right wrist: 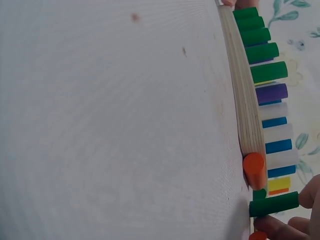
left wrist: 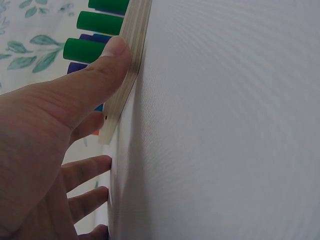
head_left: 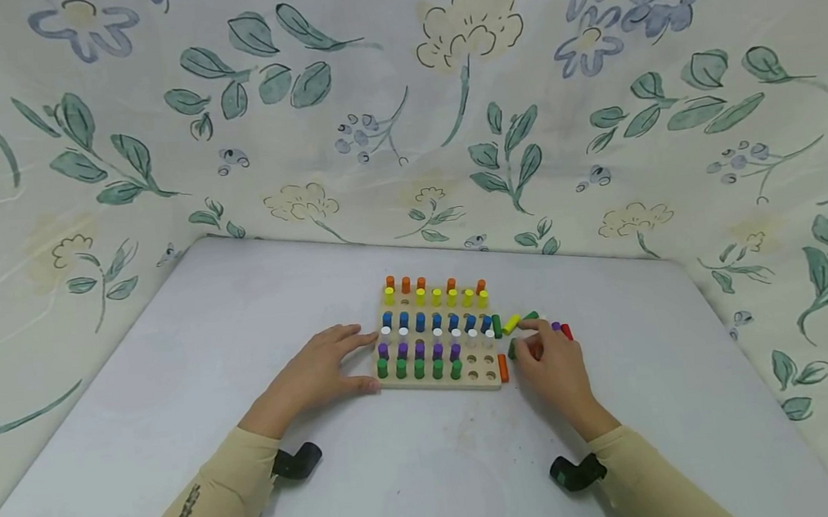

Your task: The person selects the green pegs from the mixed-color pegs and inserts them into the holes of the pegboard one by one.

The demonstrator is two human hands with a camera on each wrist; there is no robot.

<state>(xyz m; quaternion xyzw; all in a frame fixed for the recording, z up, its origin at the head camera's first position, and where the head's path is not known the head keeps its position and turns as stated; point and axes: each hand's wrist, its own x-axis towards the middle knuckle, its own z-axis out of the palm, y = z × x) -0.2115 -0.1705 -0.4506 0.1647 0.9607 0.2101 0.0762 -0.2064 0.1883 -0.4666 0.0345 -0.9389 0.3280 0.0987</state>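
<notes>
A wooden pegboard (head_left: 481,367) stands on the white table, with rows of orange, yellow, blue, white, purple and green pegs. My left hand (head_left: 323,369) touches its left side with thumb and index finger; the thumb lies beside a green peg (left wrist: 82,50) in the left wrist view. Right of the board, my right hand (head_left: 557,369) pinches a loose green peg (right wrist: 274,204) between thumb and finger. Against the board's right edge lies an orange peg (head_left: 503,368). Bare holes show at the board's front right corner.
Other loose pegs lie beyond my right hand: green (head_left: 497,326), yellow (head_left: 512,324), purple (head_left: 556,326) and red (head_left: 567,332). Flowered cloth (head_left: 392,178) hangs behind the table (head_left: 432,470). Each wrist carries a black mount (head_left: 302,462).
</notes>
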